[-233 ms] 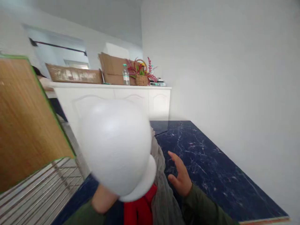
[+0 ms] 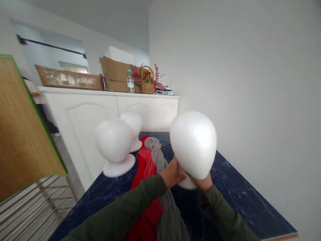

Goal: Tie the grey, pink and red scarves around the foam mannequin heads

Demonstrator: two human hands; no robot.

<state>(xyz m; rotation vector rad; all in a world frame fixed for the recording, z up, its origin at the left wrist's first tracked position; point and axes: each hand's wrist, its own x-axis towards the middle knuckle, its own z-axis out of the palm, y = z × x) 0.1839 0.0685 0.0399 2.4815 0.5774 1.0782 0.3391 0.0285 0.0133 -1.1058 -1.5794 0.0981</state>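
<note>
A smooth white mannequin head (image 2: 193, 142) is held over the right half of the dark marbled table (image 2: 233, 187). My left hand (image 2: 173, 173) is closed around the left of its neck. My right hand (image 2: 204, 184) grips the lower right side, its fingers partly hidden behind the head. Two more mannequin heads stand on round bases at the table's left edge, a nearer one (image 2: 114, 140) and a farther one (image 2: 132, 124). Between them and my hands lie a red scarf (image 2: 149, 160) and a grey scarf (image 2: 173, 214), stretched lengthwise; my left forearm crosses over them.
A wooden board with green edging (image 2: 27, 124) and a metal rack (image 2: 42, 201) are at the left. Behind the table, a white cabinet (image 2: 87, 110) bears cardboard boxes (image 2: 115, 75), a bottle (image 2: 130, 82) and a flower basket (image 2: 147, 87). A person is partly visible at far left.
The mannequin head has moved from left of the scarves to the right side, uncovering two others. My right hand, open before, now grips it too. The view has shifted slightly.
</note>
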